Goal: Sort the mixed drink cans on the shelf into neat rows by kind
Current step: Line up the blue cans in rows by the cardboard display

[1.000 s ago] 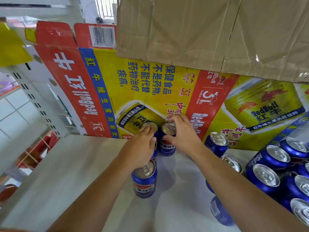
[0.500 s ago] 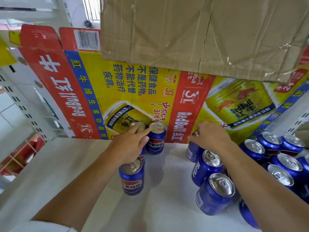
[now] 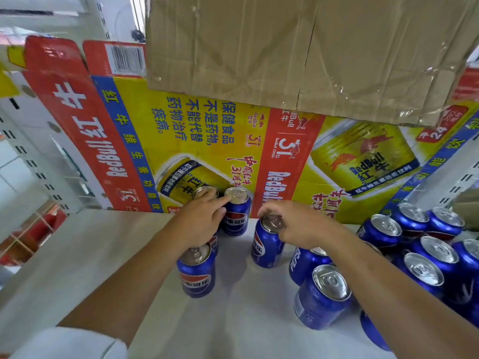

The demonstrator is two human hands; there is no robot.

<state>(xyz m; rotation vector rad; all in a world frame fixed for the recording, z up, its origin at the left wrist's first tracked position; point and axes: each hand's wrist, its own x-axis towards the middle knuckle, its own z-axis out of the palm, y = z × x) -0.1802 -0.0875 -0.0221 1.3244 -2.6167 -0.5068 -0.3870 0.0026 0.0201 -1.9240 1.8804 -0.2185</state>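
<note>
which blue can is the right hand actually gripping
The lone upright blue can in the gap between the two groups: the right hand pinches its top rim. The cluster of cans farther right has no fingers on it.

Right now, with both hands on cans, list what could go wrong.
1. The right hand grips the blue can only at its top rim, so it may slip or tip when moved.
2. The right forearm passes close beside a front can; a sideways sweep could topple it.
3. The left hand rests on top of the back cans; a nudge might shove them into the Red Bull carton.
</note>
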